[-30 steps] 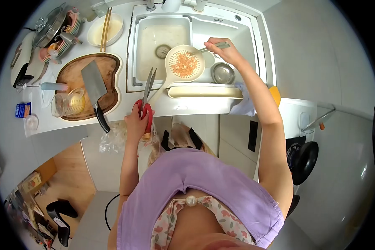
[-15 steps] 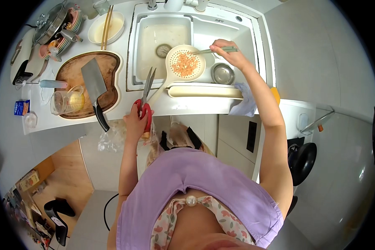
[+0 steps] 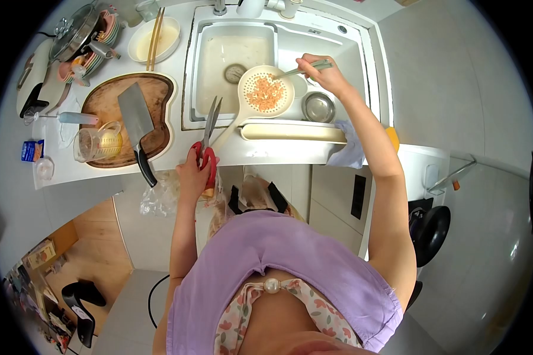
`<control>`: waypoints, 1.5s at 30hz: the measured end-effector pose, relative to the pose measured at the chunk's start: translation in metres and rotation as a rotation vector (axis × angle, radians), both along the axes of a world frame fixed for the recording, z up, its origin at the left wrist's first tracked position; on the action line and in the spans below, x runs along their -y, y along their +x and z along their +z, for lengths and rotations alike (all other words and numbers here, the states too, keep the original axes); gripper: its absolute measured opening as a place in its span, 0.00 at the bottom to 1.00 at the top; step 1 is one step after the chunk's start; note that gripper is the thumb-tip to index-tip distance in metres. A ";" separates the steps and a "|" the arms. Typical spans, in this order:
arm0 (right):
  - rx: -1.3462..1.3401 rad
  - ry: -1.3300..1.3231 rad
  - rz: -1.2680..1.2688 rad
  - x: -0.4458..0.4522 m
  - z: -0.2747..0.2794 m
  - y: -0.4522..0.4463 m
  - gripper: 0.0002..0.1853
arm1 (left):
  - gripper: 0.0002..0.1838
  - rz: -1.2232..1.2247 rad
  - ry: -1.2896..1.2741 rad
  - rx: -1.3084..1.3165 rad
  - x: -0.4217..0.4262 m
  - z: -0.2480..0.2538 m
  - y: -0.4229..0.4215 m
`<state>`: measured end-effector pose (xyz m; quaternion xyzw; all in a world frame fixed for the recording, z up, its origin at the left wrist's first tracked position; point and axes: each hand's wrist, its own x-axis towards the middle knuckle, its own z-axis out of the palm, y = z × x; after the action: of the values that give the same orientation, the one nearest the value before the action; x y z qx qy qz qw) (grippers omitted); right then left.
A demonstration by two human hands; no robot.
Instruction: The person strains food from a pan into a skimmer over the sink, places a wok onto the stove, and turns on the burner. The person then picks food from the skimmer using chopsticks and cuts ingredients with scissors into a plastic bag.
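Observation:
My left hand [image 3: 192,178] is closed on red-handled scissors [image 3: 209,133] at the counter's front edge, their blades pointing up and slightly parted. Beside the scissors runs the handle of a cream slotted ladle [image 3: 241,113]; whether my fingers grip it too is hard to tell. The ladle's bowl rests over the sink's divider and carries small pinkish-orange pieces [image 3: 265,94] resembling dried shrimp. Above the right basin, my right hand [image 3: 324,72] pinches a pale green-handled utensil [image 3: 299,70]. Its tip reaches in among the pieces, so its kind is hidden.
A cleaver [image 3: 137,112] lies across the wooden cutting board [image 3: 95,97], beside a measuring cup [image 3: 92,146]. Chopsticks [image 3: 156,38] span a white bowl [image 3: 170,44]. Within the sink [image 3: 193,71] is a metal bowl [image 3: 318,107]; a long cream tray [image 3: 290,132] and blue cloth [image 3: 346,151] line its front.
My right hand and the utensil have shifted slightly left. The whole view has moved a little; the left hand, scissors and ladle otherwise stay as they were.

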<state>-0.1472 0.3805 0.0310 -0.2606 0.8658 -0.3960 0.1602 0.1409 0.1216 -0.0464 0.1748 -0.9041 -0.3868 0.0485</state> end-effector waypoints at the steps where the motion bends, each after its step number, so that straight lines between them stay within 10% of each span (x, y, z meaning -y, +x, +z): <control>1: 0.032 -0.043 -0.055 -0.001 -0.004 -0.002 0.19 | 0.19 0.004 0.003 -0.008 0.000 0.000 0.000; 33: -0.035 0.103 0.159 0.006 0.003 -0.014 0.20 | 0.22 0.027 0.053 -0.004 0.003 0.000 0.001; 45: 0.105 -0.293 -0.381 -0.022 -0.018 -0.018 0.18 | 0.25 0.000 0.046 0.124 0.006 0.006 0.001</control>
<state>-0.1652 0.4027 0.0128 -0.0921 0.8230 -0.5535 0.0880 0.1422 0.1152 -0.0403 0.1996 -0.8963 -0.3959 -0.0114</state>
